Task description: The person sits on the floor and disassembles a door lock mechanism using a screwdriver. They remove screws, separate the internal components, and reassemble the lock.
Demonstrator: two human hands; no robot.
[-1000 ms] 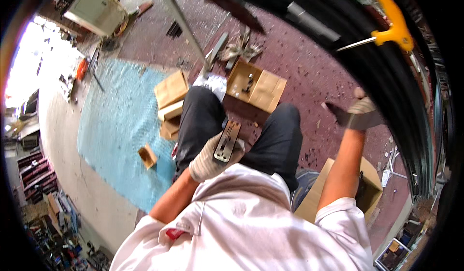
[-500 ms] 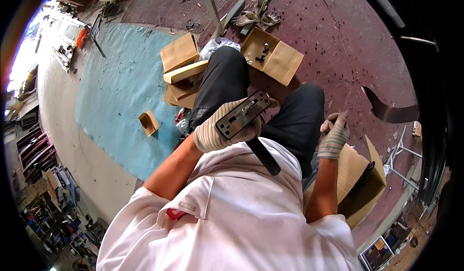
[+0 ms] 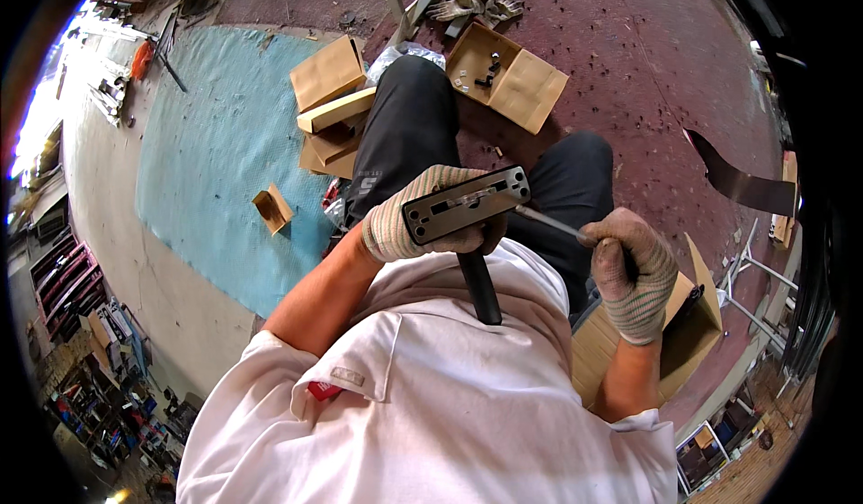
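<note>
My left hand (image 3: 427, 212), in a striped knit glove, is closed around a dark window handle. The handle's rectangular base plate (image 3: 449, 214) faces up, with a slot and small metal parts in its middle and holes near both ends. Its black lever (image 3: 481, 293) points down over my shirt. In my gloved right hand (image 3: 634, 270) is a thin metal rod like a screwdriver shaft (image 3: 553, 223). My fingers hide its other end. The rod's far end is at the plate's right end; whether it touches, I cannot tell.
An open cardboard box (image 3: 503, 77) with small black parts lies beyond my knees. More cardboard boxes (image 3: 328, 77) lie at the left by a blue mat (image 3: 207, 144). A large open carton (image 3: 692, 351) stands beside my right arm. Work gloves (image 3: 454, 7) rest on metal legs ahead.
My right hand has come inward and up, and the metal rod now shows in it, reaching to the handle. The handle's plate has turned closer to level in my left hand.
</note>
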